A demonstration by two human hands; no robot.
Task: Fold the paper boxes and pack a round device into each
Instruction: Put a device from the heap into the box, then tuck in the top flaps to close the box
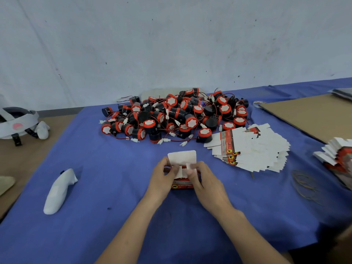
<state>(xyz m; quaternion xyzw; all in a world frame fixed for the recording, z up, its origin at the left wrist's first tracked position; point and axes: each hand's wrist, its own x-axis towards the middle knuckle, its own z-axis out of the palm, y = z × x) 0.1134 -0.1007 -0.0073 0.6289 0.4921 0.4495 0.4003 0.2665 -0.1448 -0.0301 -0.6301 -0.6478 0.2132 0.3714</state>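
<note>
A small paper box [182, 182], red and white with a yellow mark on its front, stands on the blue cloth [114, 187] between my hands. Its white top flap [182, 158] stands open toward the far side. My left hand [162, 180] grips the box's left side, thumb on a small side flap. My right hand [205, 185] holds the right side and pinches the other small flap. A heap of black-and-red round devices [171, 115] with red wires lies behind the box. Flat unfolded boxes [253, 151] lie fanned out to the right.
A white wrapped controller [57, 191] lies on the cloth at left. A headset [17, 122] sits at far left. Brown cardboard [314, 115] lies at the right rear, another stack of flat boxes [337, 157] at the right edge, and rubber bands [306, 185] near it.
</note>
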